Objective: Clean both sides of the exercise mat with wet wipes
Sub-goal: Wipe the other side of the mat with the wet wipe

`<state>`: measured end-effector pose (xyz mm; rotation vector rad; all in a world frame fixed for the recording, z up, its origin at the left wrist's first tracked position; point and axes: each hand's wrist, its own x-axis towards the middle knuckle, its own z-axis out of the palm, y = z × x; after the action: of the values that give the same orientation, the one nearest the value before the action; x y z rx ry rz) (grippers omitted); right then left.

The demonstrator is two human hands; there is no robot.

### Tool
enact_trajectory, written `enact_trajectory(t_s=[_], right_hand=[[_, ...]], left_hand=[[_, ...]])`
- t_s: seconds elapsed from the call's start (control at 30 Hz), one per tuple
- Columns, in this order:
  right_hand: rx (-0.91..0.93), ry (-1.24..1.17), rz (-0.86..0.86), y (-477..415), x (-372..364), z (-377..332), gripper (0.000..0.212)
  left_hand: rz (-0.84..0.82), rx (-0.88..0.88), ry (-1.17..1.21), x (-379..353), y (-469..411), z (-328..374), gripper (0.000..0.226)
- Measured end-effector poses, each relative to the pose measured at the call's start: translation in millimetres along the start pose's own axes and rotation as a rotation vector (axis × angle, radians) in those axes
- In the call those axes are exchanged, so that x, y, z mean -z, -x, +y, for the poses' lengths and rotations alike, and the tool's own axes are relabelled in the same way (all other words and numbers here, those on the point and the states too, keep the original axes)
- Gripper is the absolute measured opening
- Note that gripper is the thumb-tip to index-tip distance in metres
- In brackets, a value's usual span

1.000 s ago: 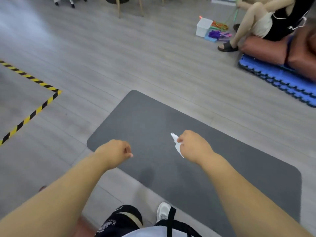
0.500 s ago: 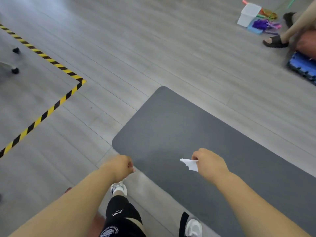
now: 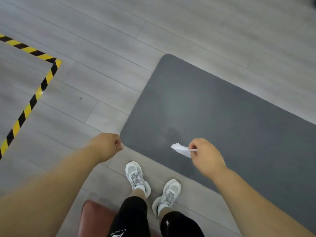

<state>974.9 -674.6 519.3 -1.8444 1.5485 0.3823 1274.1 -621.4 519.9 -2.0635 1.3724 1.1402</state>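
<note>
1. Exercise mat [image 3: 222, 117]: dark grey, rounded corners, lying flat on the grey plank floor [image 3: 102, 40]. It runs diagonally from its near-left corner away toward the right edge of the head view, where it is cut off. All places below are given relative to this mat.
2. Right hand [image 3: 204, 155]: above the mat, just inside its near long edge. Fingers curled together, thumb and fingertips pinched on a wet wipe. Whether the hand or the wipe touches the mat surface cannot be told.
3. Wet wipe [image 3: 181, 148]: white, crumpled, sticking out leftward from the right hand's pinch, over the mat close to its near-left corner.
4. Left hand [image 3: 106, 145]: just off the mat, right at its near-left corner. Fingers curled closed in a loose fist; nothing visible in it. Contact with the mat's corner cannot be told.
5. Mat surface ahead of the wipe shows a faintly lighter, blotchy patch; cause not determinable.
6. White sneakers [image 3: 136, 177]: both on the floor just outside the mat's near long edge, toes pointing toward it, not on it. Black shorts above them.
7. Brown padded object [image 3: 95, 218]: on the floor behind the feet, away from the mat, partly hidden.
8. Yellow-and-black hazard tape [image 3: 34, 98]: on the floor, well left of the mat, forming a corner.
</note>
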Motion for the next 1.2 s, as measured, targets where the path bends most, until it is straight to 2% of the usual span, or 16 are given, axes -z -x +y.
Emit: enact_trajectory(t_s=[0.23,0.53,0.67,0.83,0.97,1.0,1.07,1.13,1.2], right_hand=[[-0.117,0.014,-0.141,-85,-66,28,0.022],[-0.165,0.012,-0.076,-230,-194,70,0.02],[-0.114,-0.031,-0.028,-305,-249,65,0.017],[0.027,-0.045,0.215,-401,-286,45,0.013],[0.242,-0.081,0.58,-468,-293,22,0.01],[0.292,-0.076,0.623,-480,-294,17,0.011],[0.345,-0.012,0.52,-499,-299,4,0.013],[0.307,0.129,0.291,-509,-308,-6,0.027],[0.281,0.2,0.244,-517,-314,-14,0.037]], left_hand=[[-0.058,-0.05,-0.046,-65,-96,2,0.022],[-0.11,-0.11,-0.13,-159,-277,-18,0.026],[0.019,-0.141,-0.123,-183,-371,-41,0.048],[0.258,-0.225,-0.11,-202,-471,-55,0.077],[0.299,-0.287,-0.15,-215,-521,-66,0.082],[0.302,-0.308,-0.174,-217,-526,-69,0.081],[0.3,-0.339,-0.177,-218,-529,-75,0.079],[0.296,-0.356,-0.13,-217,-527,-80,0.078],[0.308,-0.368,-0.098,-215,-527,-81,0.078]])
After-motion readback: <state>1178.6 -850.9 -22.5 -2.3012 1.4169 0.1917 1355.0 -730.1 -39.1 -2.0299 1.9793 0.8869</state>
